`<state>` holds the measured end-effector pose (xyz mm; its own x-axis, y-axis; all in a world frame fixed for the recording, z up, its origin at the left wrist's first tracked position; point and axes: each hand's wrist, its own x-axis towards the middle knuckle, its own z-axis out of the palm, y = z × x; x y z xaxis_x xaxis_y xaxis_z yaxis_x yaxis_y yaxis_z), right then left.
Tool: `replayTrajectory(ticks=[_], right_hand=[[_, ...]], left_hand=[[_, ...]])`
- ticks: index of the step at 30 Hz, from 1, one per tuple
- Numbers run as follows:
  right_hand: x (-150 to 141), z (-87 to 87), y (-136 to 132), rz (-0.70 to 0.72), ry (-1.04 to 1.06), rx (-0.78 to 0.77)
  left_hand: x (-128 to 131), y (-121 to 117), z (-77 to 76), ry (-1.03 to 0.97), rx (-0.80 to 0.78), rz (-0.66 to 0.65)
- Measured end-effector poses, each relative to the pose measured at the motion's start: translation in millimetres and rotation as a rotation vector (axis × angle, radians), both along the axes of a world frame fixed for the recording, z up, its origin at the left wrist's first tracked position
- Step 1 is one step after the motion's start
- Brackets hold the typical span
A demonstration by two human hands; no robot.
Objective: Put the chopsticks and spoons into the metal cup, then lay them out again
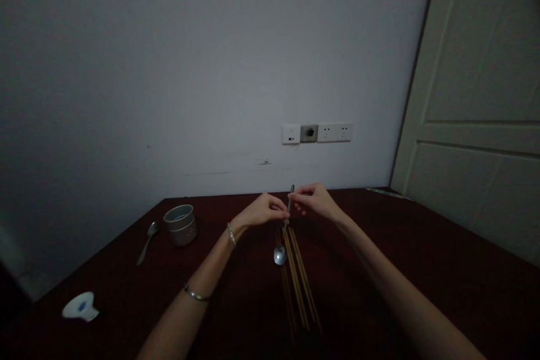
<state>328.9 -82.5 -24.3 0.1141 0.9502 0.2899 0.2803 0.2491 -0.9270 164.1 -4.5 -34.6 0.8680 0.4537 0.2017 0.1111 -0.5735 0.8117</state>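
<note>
A metal spoon hangs bowl-down between my two hands, above the table. The fingers of my right hand pinch its handle near the upper end. Lower on the handle, my left hand has its thumb and fingertips closed on it. Several wooden chopsticks lie side by side just below and to the right of the spoon's bowl, pointing toward me. Some of them are dark and hard to tell from the tabletop.
On the dark red table, a metal cup stands at the left. Beside it lies another metal spoon. A white ceramic spoon rests near the left front. Wall sockets sit behind; a flat strip lies at the far right edge.
</note>
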Motion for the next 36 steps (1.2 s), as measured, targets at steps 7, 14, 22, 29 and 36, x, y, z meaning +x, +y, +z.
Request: replayTrajectory(ticks=[7, 14, 22, 29, 36], right_hand=[[1.1, -2.4, 1.9, -0.037, 0.008, 0.006], [5.2, 4.4, -5.5, -0.073, -0.074, -0.003], [-8.6, -11.3, -19.4, -0.160, -0.405, -0.101], [-29.0, -21.6, -15.8, -0.245, -0.576, -0.015], [-38.6, -22.2, -12.8, -0.272, -0.624, -0.049]], left_hand=[[12.5, -14.4, -3.0, -0.107, -0.199, 0.038], [10.2, -10.5, -4.1, -0.127, -0.215, 0.147], [5.7, -2.2, -1.3, -0.145, -0.017, 0.377], [7.5, -3.5, -5.5, -0.129, -0.023, 0.397], [5.6, -2.1, -6.7, -0.167, -0.060, 0.405]])
